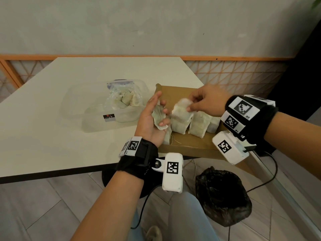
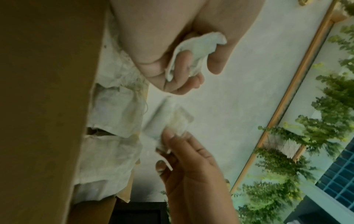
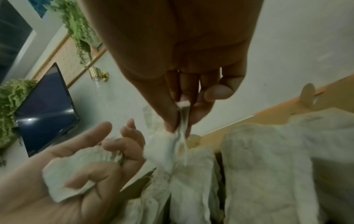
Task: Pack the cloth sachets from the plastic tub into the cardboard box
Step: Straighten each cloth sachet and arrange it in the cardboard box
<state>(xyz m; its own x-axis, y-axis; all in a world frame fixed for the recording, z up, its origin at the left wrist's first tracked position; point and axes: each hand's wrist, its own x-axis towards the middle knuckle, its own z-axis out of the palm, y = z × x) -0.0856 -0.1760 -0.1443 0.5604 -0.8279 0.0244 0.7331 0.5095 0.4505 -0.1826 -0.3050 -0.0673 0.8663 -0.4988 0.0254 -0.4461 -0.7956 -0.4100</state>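
Observation:
A brown cardboard box [image 1: 189, 146] sits at the table's right corner, with a row of pale cloth sachets [image 1: 198, 125] standing upright in it. My left hand [image 1: 152, 117] hovers palm up at the box's left edge, its curled fingers holding a crumpled sachet [image 1: 159, 117], also seen as the held sachet [image 3: 76, 165] in the right wrist view. My right hand [image 1: 196, 103] pinches the top of another sachet [image 1: 182, 108] over the row; thumb and fingers grip its top edge [image 3: 182, 121]. The clear plastic tub [image 1: 104, 110] to the left holds a bag with more sachets [image 1: 126, 99].
The white table [image 1: 60, 136] ends just in front of my wrists. A black bag [image 1: 224, 193] lies on the tiled floor below the box corner. A cable [image 1: 271, 173] hangs off the right. My knees show below the table edge.

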